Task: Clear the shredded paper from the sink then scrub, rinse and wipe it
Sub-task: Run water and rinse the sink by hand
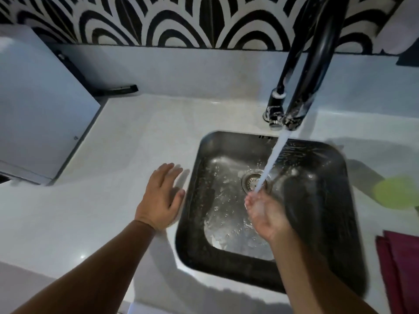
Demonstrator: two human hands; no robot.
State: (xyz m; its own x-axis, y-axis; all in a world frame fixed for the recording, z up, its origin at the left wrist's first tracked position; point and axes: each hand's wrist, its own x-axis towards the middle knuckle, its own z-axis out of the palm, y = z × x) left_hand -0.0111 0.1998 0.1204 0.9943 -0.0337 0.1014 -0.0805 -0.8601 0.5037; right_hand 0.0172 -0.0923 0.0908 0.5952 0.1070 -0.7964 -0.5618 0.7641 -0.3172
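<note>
Empty, cupped right hand [260, 214] under black curved tap's [301, 75] stream [272, 159].
Rectangular steel sink [192, 225] just right of flat, released left hand [161, 198].

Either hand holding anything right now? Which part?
Nothing is held. The left hand rests flat on the counter beside the sink; the right hand is cupped empty under the water stream.

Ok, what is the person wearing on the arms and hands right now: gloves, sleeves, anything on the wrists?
Nothing shows. The left hand and right hand are gloveless, and the left forearm and right forearm are uncovered to the frame's edge: no sleeve, watch or bracelet. No rings on the left fingers; the right hand is too blurred to tell.
</note>
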